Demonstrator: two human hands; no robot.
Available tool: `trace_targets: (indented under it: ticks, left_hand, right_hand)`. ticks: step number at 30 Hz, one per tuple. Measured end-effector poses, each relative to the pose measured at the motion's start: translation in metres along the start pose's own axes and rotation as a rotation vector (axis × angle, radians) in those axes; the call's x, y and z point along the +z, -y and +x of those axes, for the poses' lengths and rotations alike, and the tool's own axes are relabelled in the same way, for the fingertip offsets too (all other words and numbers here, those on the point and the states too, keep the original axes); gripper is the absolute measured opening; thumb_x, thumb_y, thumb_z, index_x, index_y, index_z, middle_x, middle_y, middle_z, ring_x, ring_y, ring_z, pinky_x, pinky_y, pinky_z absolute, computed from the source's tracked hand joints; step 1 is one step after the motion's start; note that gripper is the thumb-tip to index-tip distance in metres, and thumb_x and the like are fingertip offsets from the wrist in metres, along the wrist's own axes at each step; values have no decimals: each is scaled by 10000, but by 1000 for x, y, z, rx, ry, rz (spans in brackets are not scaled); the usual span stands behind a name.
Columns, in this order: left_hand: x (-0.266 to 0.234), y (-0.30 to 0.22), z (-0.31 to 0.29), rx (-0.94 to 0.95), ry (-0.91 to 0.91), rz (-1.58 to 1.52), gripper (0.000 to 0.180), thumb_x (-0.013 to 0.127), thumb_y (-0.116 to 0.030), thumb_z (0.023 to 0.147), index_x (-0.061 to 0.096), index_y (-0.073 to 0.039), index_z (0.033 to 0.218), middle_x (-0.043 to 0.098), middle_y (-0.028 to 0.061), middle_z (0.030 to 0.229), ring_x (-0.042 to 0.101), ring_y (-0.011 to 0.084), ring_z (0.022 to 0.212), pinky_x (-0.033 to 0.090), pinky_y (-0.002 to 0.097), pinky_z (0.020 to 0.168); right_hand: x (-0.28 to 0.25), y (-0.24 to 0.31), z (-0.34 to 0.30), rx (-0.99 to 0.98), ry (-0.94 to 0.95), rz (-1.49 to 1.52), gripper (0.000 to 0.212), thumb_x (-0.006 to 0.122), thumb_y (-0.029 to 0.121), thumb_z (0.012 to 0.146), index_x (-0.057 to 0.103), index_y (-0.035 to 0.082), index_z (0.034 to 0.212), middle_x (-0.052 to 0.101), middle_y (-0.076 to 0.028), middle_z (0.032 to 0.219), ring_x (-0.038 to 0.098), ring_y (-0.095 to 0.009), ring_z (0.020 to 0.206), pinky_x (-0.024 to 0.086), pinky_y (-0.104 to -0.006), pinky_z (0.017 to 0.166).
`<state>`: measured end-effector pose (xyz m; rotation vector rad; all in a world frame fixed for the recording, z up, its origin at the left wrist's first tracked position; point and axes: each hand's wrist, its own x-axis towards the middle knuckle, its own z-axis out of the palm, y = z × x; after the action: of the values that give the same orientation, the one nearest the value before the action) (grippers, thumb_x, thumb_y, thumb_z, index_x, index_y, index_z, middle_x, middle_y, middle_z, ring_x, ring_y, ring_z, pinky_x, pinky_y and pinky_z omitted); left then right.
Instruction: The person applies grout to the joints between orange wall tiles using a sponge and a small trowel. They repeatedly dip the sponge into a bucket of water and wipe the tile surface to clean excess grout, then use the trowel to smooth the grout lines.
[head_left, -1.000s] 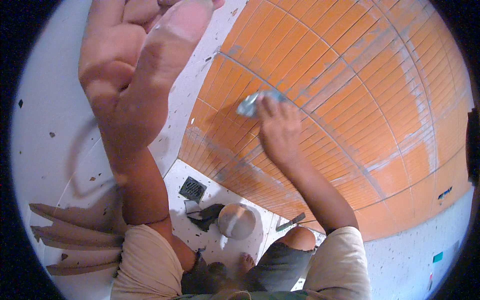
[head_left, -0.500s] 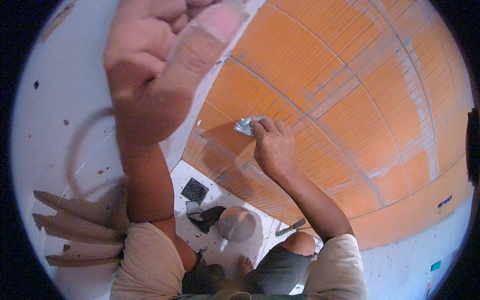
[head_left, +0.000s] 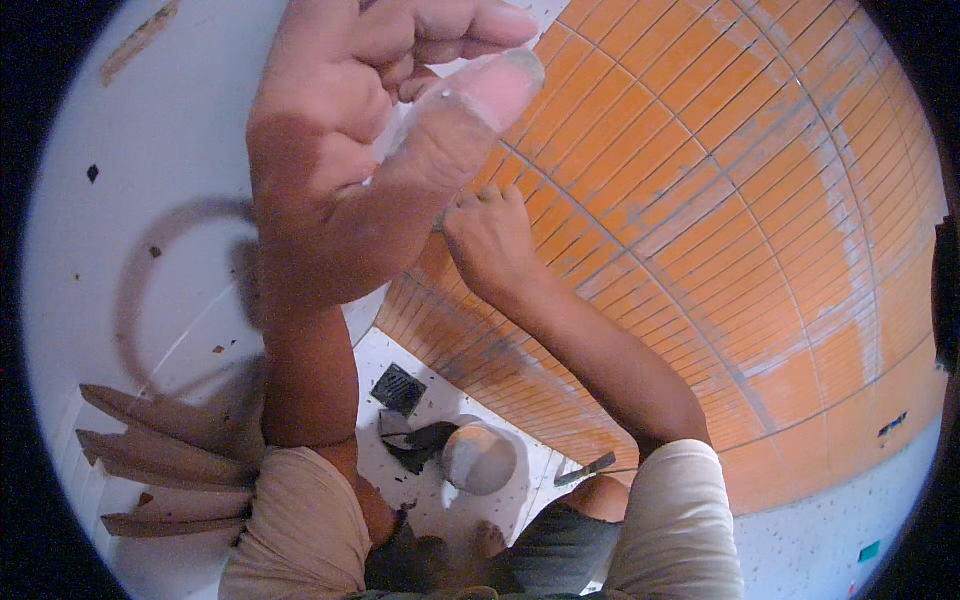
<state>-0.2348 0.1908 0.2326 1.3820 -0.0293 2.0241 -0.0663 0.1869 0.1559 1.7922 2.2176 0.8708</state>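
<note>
From where I stand, the white wall (head_left: 130,290) comes first, flecked with dark chips and crossed by a loop-shaped shadow (head_left: 130,300). The left hand (head_left: 340,190) hangs close to the head, palm inward, fingers loosely curled, thumb standing apart with a gap between. I see nothing in it; perhaps it is raised for balance, though I cannot tell whether it touches the wall.

Below sits the drain (head_left: 398,388), set flush in the floor (head_left: 520,500), presumably so water runs off there. Beside it lies a dark rag (head_left: 420,442), against a round pale bowl (head_left: 480,458), both probably kept within easy reach of the crouching body.

Above them the right hand (head_left: 490,240) is at the tiles (head_left: 640,180), fingers bent, knuckles up, the arm stretched across likely because that patch is far from the body. A greyish sliver shows at its fingertips, but the left wrist hides the rest, so I cannot tell whether it is pinched or merely pressed.

Further right a flat tool (head_left: 585,468) leans near the knee, maybe laid aside to free the hand. The orange tiles fill the right, streaked with pale smears (head_left: 850,240) along the joints
</note>
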Motion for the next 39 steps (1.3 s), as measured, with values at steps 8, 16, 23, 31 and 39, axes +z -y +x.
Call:
trace_targets:
  ticks: [8,16,23,31,39]
  left_hand:
    - [-23,1,-3,-109,182,235,290,562,-260,889,639,12,952,659,164,978,655,213,830,458,300,622]
    - [20,29,-33,-518,1340,417,377,709,-380,848,618,-14,850,573,43,683,528,140,630,443,304,579]
    - [97,20,-102,-592,431,-124,289,716,-198,875,620,-16,1079,659,46,994,607,125,911,483,277,836]
    - [85,49,-89,-459,-136,-268,218,637,-142,905,542,-20,1058,629,70,980,591,111,875,508,285,751]
    - [66,86,-103,-893,-180,-486,338,651,-76,865,505,17,1154,603,99,1069,621,191,939,548,352,804]
  right_hand:
    - [-41,-41,-91,712,-356,1593,231,589,245,953,664,48,1048,685,-62,961,651,-210,898,504,-385,833]
    - [-64,-46,-102,570,-1173,2267,376,556,305,979,549,23,1227,647,-92,1143,616,-226,1052,476,-393,954]
    - [-68,-32,-109,530,-1112,2389,351,569,332,970,574,42,1167,646,-71,1115,586,-212,1091,458,-393,956]
    - [-63,-24,-153,841,-475,2011,480,619,429,922,595,76,1246,627,-61,1199,523,-173,1160,367,-344,932]
    - [-26,-40,-254,1024,-352,1900,421,654,299,910,605,40,1239,647,-84,1202,569,-175,1108,399,-334,884]
